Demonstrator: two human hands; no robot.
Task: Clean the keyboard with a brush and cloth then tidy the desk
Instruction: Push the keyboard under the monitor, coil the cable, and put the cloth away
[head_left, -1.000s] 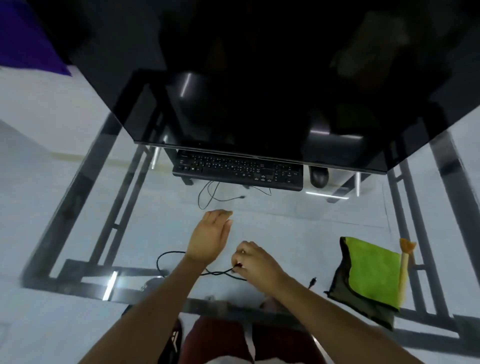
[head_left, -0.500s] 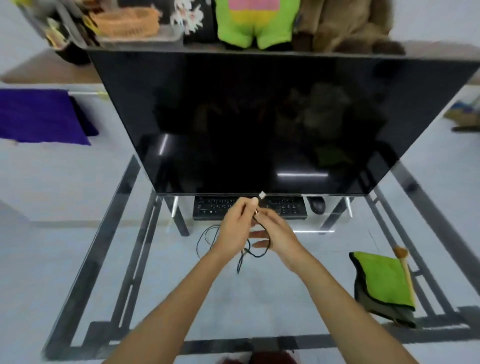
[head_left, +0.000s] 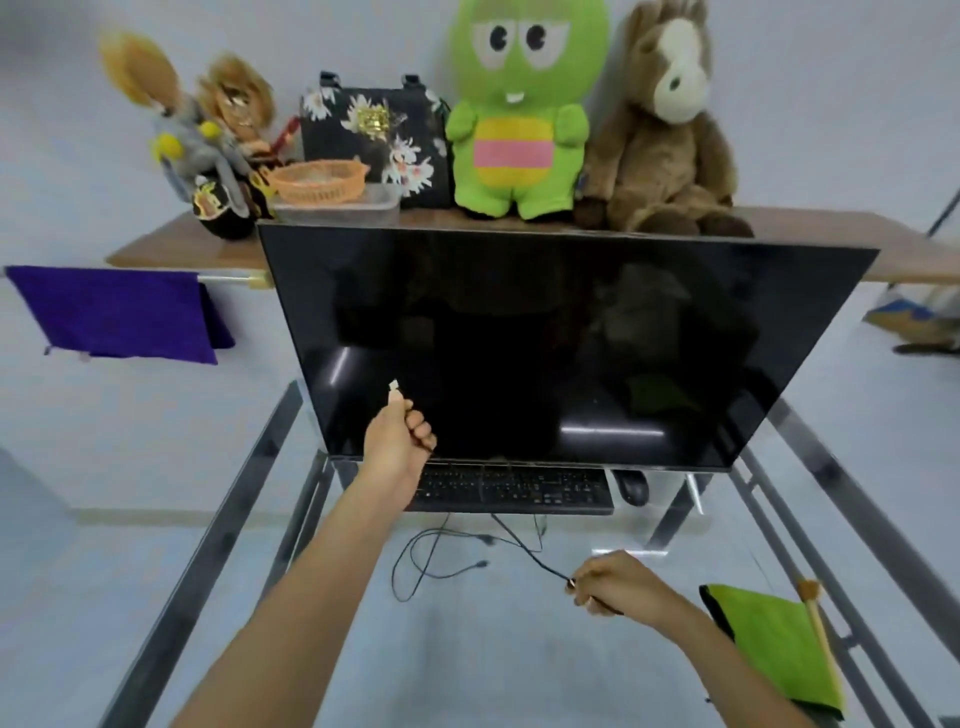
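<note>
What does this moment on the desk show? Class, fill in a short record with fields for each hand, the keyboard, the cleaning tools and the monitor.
left hand: raised in front of the monitor, closed on a USB plug
right hand: low over the glass desk, pinching a black cable
keyboard: black, under the monitor's lower edge, mouse to its right
cleaning tools: green cloth at the right, brush lying on it, both untouched
monitor: dark, switched off

Pale wall (head_left: 779, 78), wooden shelf (head_left: 171, 244) of plush toys (head_left: 524, 104), glass-topped desk (head_left: 467, 649).
</note>
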